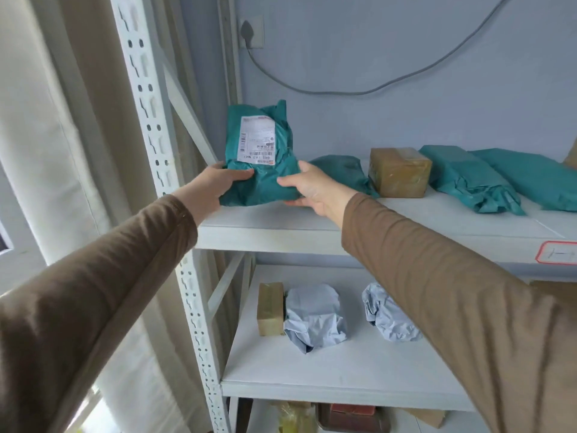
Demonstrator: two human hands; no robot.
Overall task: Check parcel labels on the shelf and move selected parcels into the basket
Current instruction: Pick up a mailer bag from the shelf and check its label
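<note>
Now gripping parcel [262,170] in both hands — left [215,185], right [312,190] — upright at shelf's [281,223] left end, label [257,139] facing out for reading.

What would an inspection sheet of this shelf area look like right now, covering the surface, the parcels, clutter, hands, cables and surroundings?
Surface: white metal shelf, several tiers.
Job's things: green parcel held upright at the top tier's left end, label facing the camera; more green bags and a brown box lie further right; small box and two grey bags on the tier below. Basket: nothing seen.
Clutter: nothing seen.
Hands: left hand and right hand each grip the green parcel's lower edge.
Cables: grey cable sags along the wall from a socket.
Surroundings: pale curtain at left.
</note>
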